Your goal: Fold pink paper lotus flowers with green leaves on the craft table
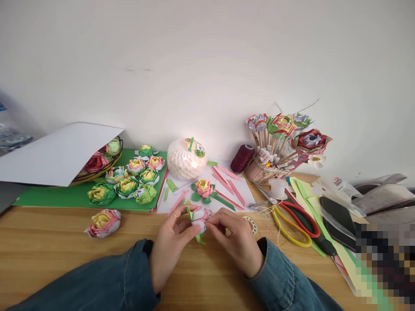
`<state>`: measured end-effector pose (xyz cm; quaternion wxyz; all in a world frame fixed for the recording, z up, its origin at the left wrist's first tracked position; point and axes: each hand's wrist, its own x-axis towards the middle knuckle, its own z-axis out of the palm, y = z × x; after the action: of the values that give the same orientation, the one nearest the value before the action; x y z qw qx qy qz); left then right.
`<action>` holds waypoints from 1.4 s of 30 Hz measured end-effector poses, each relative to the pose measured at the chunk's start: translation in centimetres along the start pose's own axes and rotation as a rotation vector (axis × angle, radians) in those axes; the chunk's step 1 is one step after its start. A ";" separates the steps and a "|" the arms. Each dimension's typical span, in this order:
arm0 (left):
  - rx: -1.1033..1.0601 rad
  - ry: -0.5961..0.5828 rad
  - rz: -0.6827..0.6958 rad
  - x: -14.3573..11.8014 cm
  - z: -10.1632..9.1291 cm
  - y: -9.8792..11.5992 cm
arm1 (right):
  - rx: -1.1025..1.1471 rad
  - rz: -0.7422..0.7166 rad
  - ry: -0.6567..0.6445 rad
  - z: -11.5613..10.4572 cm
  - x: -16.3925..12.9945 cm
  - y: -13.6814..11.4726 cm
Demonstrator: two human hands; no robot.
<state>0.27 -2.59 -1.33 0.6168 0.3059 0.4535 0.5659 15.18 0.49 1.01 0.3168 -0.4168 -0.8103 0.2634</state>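
Note:
My left hand (170,242) and my right hand (235,239) meet over the wooden table (48,250), both pinching a small folded paper flower (199,218) of pink, white and green. Both sleeves are blue denim. A finished pink and yellow paper flower (204,188) with green leaves lies just beyond my fingers on a white sheet (246,194), among folded pink strips (227,181) and green strips (170,185). Another pink and yellow flower (103,222) lies alone on the wood to the left.
Several paper flowers (129,183) sit on a green sheet (48,196); a basket (97,168) of more lies under white card (58,153). A netted round fruit (186,160), maroon thread spool (242,159), holder of stemmed flowers (279,142), scissors (293,220) and coloured paper (327,233) are right.

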 end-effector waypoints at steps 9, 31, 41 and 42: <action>0.013 -0.065 -0.004 -0.3 0.0 0.2 | 0.403 0.245 -0.160 -0.8 0.4 0.3; 0.117 -0.135 0.069 -0.3 0.1 0.1 | 0.429 0.352 -0.182 -0.5 0.4 0.2; 0.143 -0.049 0.004 0.0 -0.2 -0.2 | 0.177 0.220 -0.058 -0.1 0.0 -0.5; 0.160 -0.039 -0.006 0.0 -0.2 -0.2 | 0.150 0.210 -0.039 -0.1 -0.1 -0.6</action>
<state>0.16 -2.66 -1.58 0.6007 0.3640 0.4862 0.5199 14.98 0.17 1.43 0.3021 -0.4692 -0.7461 0.3632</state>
